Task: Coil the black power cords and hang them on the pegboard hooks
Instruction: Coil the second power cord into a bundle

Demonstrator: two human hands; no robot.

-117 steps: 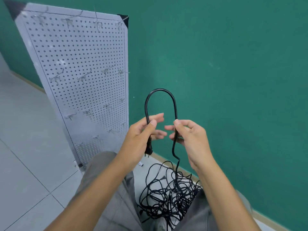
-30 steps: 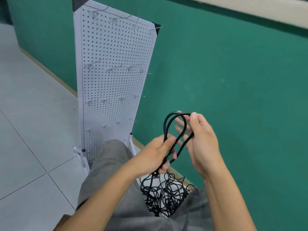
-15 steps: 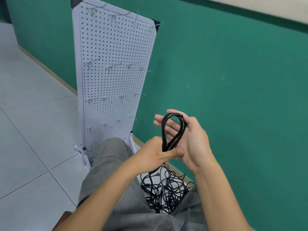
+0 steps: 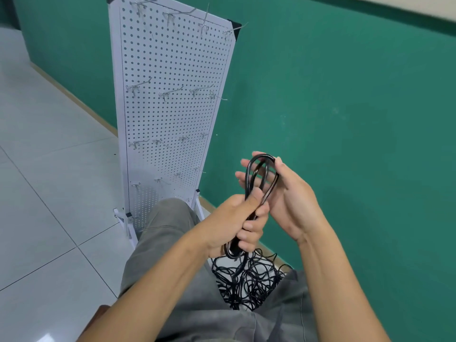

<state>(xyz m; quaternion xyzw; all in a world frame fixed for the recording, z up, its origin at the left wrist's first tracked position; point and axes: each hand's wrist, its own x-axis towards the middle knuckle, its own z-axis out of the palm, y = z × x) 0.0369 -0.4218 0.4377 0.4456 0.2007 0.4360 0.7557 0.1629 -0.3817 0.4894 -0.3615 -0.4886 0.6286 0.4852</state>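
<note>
Cord (image 4: pixel 249 178): black, smooth sheath, glossy highlights along the loops; looks like plastic or rubber. Pegboard (image 4: pixel 172 114): white perforated sheet, matt, black corner cap. Hooks (image 4: pixel 170 93): thin bare metal wire, shiny. Trousers (image 4: pixel 172 233): grey woven cloth, matt. Floor (image 4: pixel 49 169): pale tile, glossy. Wall (image 4: pixel 345 107): green paint, matt.
</note>
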